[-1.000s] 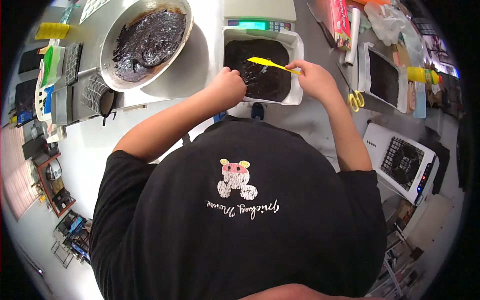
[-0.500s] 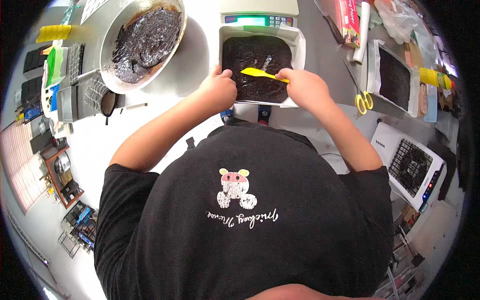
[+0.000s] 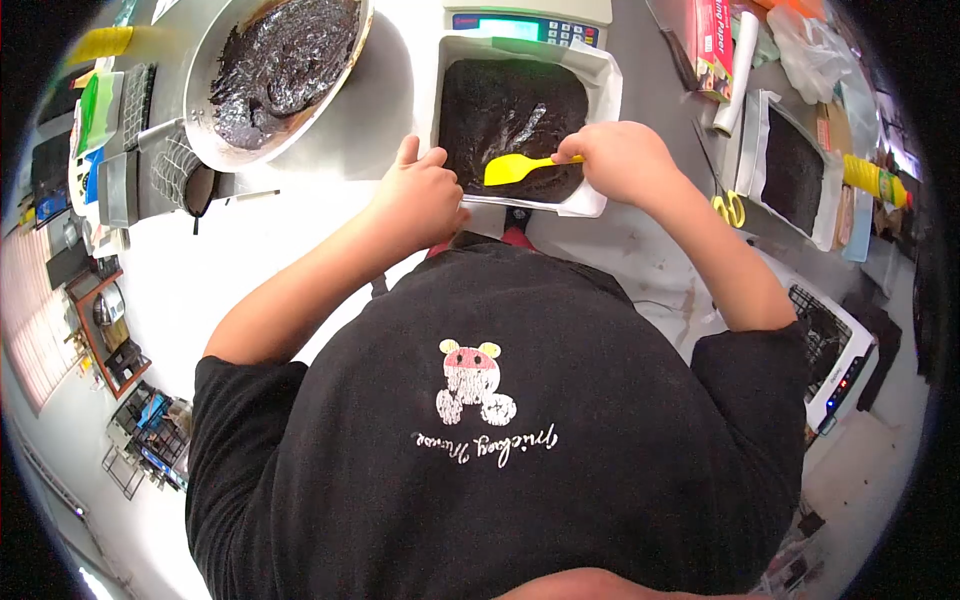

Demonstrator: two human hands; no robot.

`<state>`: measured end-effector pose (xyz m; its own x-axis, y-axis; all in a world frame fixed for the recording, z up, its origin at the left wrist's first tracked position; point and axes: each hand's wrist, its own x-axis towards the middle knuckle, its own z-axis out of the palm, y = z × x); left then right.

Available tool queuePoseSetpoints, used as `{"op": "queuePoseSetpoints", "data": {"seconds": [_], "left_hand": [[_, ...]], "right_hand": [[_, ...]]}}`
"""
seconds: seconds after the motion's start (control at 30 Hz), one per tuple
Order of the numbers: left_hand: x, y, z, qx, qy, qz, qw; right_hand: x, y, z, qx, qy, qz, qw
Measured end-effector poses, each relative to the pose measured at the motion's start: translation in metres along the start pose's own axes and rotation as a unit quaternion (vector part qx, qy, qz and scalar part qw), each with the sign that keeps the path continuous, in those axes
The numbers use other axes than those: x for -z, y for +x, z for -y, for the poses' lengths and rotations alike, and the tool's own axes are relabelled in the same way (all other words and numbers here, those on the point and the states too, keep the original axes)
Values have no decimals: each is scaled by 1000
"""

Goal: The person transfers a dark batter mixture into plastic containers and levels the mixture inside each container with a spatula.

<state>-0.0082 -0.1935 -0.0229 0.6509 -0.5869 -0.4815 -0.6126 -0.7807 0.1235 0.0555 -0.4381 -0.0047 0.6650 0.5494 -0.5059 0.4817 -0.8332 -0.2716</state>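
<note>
Your right hand (image 3: 628, 160): closed round a yellow, flat-bladed spatula (image 3: 512, 169), which lay over dark, glossy batter (image 3: 515, 95) in the white-lined rectangular pan (image 3: 605, 95). Your left hand (image 3: 418, 195): half-curled at the pan's left edge, grip unclear. Light, level strokes seemed best.

Yellow-handled scissors (image 3: 728, 207) lie near a white roll (image 3: 738, 75) and red box (image 3: 711, 50).
</note>
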Motion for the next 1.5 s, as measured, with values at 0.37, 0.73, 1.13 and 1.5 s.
{"op": "queuePoseSetpoints", "data": {"seconds": [0.37,0.73,1.13,1.5], "left_hand": [[-13,-5,1,17,-27,-69,997],[-13,-6,0,19,-24,-74,997],[-16,-6,0,23,-29,-76,996],[-13,-7,0,14,-19,-66,998]], "right_hand": [[41,-19,-14,-29,-129,64,989],[46,-12,-7,-61,-149,111,981],[38,-10,-10,-24,-169,116,978],[58,-30,-5,-40,-158,29,986]]}}
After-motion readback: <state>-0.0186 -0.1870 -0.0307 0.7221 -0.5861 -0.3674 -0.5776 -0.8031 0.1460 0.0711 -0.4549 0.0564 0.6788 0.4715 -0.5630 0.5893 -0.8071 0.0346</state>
